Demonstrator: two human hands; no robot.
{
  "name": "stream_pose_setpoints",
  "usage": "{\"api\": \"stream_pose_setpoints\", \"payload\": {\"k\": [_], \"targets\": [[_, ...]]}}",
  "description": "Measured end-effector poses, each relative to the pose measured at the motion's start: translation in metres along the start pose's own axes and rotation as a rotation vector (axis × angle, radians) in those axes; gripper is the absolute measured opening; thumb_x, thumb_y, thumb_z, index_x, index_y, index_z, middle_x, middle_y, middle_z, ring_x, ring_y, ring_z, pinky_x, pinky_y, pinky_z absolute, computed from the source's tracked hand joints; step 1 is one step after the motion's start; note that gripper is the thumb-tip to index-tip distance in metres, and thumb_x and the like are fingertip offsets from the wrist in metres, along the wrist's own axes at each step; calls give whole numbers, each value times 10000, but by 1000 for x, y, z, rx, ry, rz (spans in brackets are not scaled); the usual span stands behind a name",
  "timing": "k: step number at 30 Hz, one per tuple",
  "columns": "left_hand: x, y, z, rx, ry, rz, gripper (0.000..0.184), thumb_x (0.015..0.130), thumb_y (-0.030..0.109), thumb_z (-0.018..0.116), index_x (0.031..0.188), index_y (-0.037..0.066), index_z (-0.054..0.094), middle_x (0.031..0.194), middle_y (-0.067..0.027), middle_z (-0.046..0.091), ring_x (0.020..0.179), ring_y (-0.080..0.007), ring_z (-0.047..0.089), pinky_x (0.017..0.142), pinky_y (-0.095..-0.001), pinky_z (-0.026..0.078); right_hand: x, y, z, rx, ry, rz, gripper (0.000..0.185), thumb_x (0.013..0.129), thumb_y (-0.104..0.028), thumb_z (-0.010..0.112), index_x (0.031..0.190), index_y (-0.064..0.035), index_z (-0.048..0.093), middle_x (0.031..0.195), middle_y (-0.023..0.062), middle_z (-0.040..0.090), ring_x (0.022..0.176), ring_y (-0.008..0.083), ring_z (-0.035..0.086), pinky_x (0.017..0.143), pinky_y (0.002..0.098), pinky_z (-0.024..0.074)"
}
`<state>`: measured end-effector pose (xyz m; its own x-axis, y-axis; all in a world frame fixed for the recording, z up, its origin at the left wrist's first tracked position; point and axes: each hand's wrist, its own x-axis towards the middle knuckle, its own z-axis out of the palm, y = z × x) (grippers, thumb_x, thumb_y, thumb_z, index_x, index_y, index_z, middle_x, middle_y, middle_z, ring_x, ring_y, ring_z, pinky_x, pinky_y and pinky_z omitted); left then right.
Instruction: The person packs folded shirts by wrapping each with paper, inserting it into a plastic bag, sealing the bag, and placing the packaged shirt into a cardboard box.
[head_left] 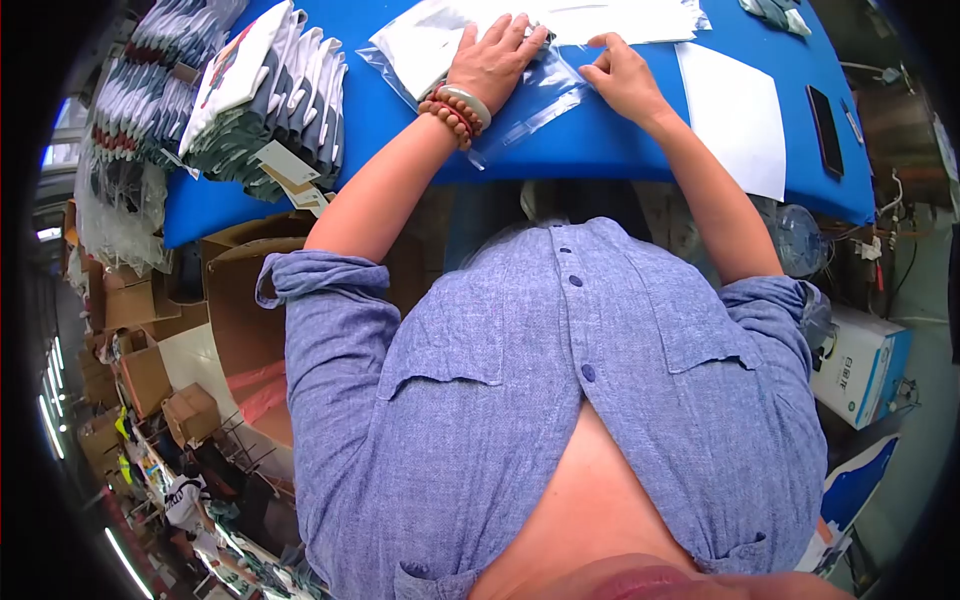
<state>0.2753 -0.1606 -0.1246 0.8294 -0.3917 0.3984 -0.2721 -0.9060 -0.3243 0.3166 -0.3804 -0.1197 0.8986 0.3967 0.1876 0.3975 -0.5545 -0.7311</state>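
My left hand (498, 62) lies palm down with its fingers stretched out, pressing on a clear plastic bag (545, 108) with a folded white garment (420, 50) inside. Beaded bracelets and a pale bangle circle that wrist. Just to the right, my right hand (625, 80) has its fingers curled, thumb and forefinger closed at the edge of the bag. The pinched bit of film is too small to see clearly. Both hands are over the blue-covered table (640, 150).
Folded garment stacks (275, 100) stand at the table's left, with bagged garments (135, 110) beyond. White paper (735, 120), a phone (826, 130) and a pen (852, 122) lie right. Below are a cardboard box (240, 300), a white-blue box (860, 365) and a water bottle (800, 240).
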Motion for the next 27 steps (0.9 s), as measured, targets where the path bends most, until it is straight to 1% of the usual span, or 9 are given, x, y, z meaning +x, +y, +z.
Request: {"api": "stream_pose_setpoints", "payload": {"k": [5, 8, 10, 12, 14, 17, 20, 25, 27], "targets": [[-6, -2, -3, -23, 35, 15, 495, 892, 120, 505, 1374, 218, 454, 1397, -28, 488, 1309, -187, 439, 1035, -467, 375, -13, -1, -12, 64, -115, 118, 394, 841, -141, 652, 1169, 26, 511, 823, 136, 664, 835, 265, 653, 791, 360, 496], [-23, 4, -40, -48, 53, 18, 513, 872, 85, 513, 1367, 212, 467, 1383, -40, 496, 1299, -202, 447, 1039, -457, 372, -22, 8, -18, -19, -116, 24, 364, 846, -135, 662, 1147, 8, 515, 699, 67, 598, 694, 165, 585, 682, 313, 476], [-47, 2, -66, -34, 46, -13, 537, 852, 57, 523, 1366, 202, 468, 1373, -52, 502, 1288, -218, 455, 1036, -441, 376, -31, 4, -32, -62, -200, 81, 368, 834, -134, 667, 1139, -1, 509, 799, 129, 634, 806, 259, 620, 759, 364, 486], [-85, -5, -75, -186, 3, -186, 615, 781, 12, 579, 1369, 136, 451, 1283, -103, 537, 1213, -281, 491, 1025, -418, 386, -46, -3, -42, -196, -173, 52, 347, 823, -130, 674, 1108, -9, 517, 859, 157, 647, 867, 308, 630, 794, 391, 490], [-122, 0, -86, -258, 40, -363, 553, 786, 29, 645, 1308, 55, 464, 1146, -142, 565, 969, -249, 594, 866, -348, 486, -63, -10, -47, -420, -26, -57, 301, 813, -124, 683, 1055, -17, 539, 880, 150, 636, 877, 312, 614, 789, 394, 489], [-168, 22, -81, -1192, -155, -1022, 349, 887, 177, 678, 1128, -4, 503, 871, -83, 607, 591, -74, 539, 518, -216, 459, -69, -28, -38, -300, 124, -392, 186, 821, -116, 664, 954, -23, 575, 886, 125, 612, 877, 305, 594, 782, 389, 487], [-162, 31, -90, -1728, -315, -1240, 326, 941, 255, 612, 1102, -18, 536, 832, -98, 654, 664, -114, 627, 557, -212, 495, -70, -61, -5, -29, -46, -688, 90, 844, -108, 635, 883, -36, 597, 877, 108, 598, 876, 290, 585, 778, 379, 486], [-156, 35, -87, -2099, -170, -1229, 334, 1031, 196, 347, 1132, -46, 553, 1051, -180, 656, 955, -280, 679, 844, -390, 569, -54, -83, 67, 111, -473, -681, 138, 854, -156, 616, 941, -50, 626, 924, 113, 594, 923, 298, 584, 808, 397, 479], [-161, 35, -81, -2246, -122, -1215, 338, 1029, 200, 345, 1132, -44, 555, 1067, -178, 651, 973, -286, 670, 858, -418, 562, -48, -93, 81, 45, -594, -669, 174, 861, -185, 572, 948, -50, 638, 966, 124, 603, 951, 307, 589, 827, 417, 476]]}}
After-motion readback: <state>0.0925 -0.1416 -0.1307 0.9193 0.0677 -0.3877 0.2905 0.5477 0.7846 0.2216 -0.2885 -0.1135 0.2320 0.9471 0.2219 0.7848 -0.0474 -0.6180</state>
